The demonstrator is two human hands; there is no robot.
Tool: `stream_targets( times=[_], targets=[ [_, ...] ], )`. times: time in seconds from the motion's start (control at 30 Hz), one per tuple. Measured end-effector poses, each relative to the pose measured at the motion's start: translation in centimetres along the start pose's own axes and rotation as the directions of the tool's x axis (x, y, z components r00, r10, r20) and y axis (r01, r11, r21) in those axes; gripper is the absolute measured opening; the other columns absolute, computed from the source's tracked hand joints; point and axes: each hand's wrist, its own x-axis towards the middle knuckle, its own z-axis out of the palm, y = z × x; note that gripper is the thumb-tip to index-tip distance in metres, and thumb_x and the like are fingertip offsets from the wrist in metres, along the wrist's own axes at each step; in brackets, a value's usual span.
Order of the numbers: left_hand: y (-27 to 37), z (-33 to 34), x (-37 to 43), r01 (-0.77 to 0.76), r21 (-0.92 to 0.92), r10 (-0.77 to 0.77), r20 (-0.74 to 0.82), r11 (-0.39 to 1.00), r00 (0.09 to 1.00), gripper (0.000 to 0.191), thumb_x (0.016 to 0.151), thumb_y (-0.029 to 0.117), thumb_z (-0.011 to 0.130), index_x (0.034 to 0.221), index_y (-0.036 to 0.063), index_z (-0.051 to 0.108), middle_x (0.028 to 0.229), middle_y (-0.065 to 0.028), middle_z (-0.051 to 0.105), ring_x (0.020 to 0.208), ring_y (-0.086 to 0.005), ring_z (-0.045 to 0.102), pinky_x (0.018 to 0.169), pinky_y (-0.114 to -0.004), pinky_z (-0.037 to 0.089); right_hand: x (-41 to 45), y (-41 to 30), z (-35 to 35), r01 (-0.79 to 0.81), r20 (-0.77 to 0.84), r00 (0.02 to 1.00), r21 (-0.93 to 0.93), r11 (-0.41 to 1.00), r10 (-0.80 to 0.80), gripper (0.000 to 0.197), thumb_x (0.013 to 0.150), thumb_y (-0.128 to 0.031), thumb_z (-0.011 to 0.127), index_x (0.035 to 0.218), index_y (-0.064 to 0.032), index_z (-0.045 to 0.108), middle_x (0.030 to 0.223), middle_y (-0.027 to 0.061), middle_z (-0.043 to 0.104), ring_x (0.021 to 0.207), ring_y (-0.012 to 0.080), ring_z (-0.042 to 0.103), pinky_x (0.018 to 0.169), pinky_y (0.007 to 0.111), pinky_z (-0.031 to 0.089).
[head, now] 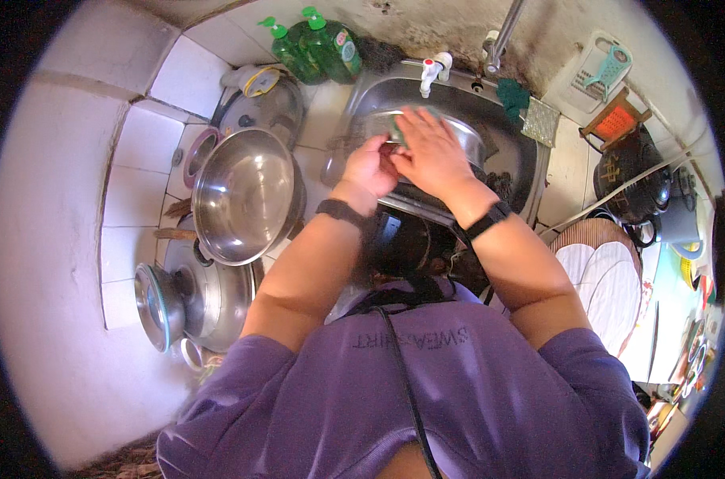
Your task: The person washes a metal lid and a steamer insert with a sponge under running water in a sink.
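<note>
Both hands are over the metal sink in front of me. My right hand is spread flat, its palm turned down, with a bit of green scouring pad showing beside its fingers; how firmly it is held is hidden. Close against it, my left hand is partly curled near something dark reddish between the two hands, too blurred to name. Beneath and behind the hands a round stainless steel pot or basin lies in the sink. The white tap with a red mark is above it.
Left of the sink stand a large steel bowl, a glass lid and stacked steel pots. Green pump bottles are at the back. On the right are a green cloth, a grater, a black pot and a round woven tray.
</note>
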Motion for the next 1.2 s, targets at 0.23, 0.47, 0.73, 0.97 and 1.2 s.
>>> stream_targets(
  times=[0.23,0.47,0.73,0.97,1.2],
  targets=[
    [-0.9,2.1,-0.8,-0.104,-0.119,0.083,-0.168,0.987,0.982,0.011,0.09,0.013,0.05,0.09,0.0023,0.05,0.083,-0.0115,0.06,0.075,-0.0284,0.06,0.08,-0.049,0.053,-6.5,5.8,1.6,-0.246,-0.144,0.954,0.128,0.961,0.263,0.085,0.077,-0.037,0.068,0.137,0.0078,0.027,0.143,0.0262,0.028,0.135,0.0377,0.027,0.111,0.039,0.025],
    [-0.2,1.7,-1.2,-0.093,-0.109,0.072,-0.185,0.99,0.98,0.012,0.092,0.015,0.048,0.094,0.0028,0.049,0.088,-0.0127,0.06,0.081,-0.03,0.061,0.084,-0.049,0.052,-2.9,1.8,0.5,-0.372,-0.074,0.925,0.014,0.928,0.372,0.093,0.07,-0.038,0.069,0.137,0.0092,0.026,0.143,0.0298,0.025,0.136,0.0392,0.023,0.112,0.041,0.021],
    [-0.9,2.5,-0.9,-0.115,-0.076,0.098,-0.197,0.99,0.975,0.012,0.091,0.013,0.049,0.094,0.0013,0.048,0.09,-0.0148,0.059,0.079,-0.0304,0.061,0.084,-0.049,0.052,-3.1,3.1,-0.3,-0.225,-0.079,0.97,0.048,0.973,0.228,0.084,0.069,-0.032,0.068,0.138,-0.0004,0.032,0.144,0.0266,0.027,0.133,0.0431,0.026,0.111,0.045,0.024],
    [-1.1,2.1,-1.3,-0.118,-0.063,0.104,-0.191,0.991,0.976,0.013,0.093,0.016,0.047,0.095,0.0029,0.05,0.091,-0.0131,0.059,0.082,-0.0311,0.061,0.083,-0.048,0.052,-4.1,6.0,2.0,-0.597,0.07,0.773,0.415,0.686,0.63,0.088,0.069,-0.032,0.068,0.138,0.0044,0.028,0.142,0.0294,0.027,0.135,0.0395,0.025,0.111,0.042,0.023],
    [-1.1,1.8,-0.3,-0.085,-0.008,0.082,-0.218,0.996,0.972,0.013,0.091,0.015,0.05,0.094,0.0021,0.051,0.09,-0.0142,0.059,0.078,-0.0308,0.061,0.077,-0.045,0.053,-1.5,-0.4,0.6,-0.183,-0.074,0.98,0.018,0.983,0.184,0.086,0.068,-0.03,0.064,0.14,0.0005,0.027,0.144,0.0248,0.029,0.136,0.0372,0.024,0.113,0.044,0.018]
  ],
)
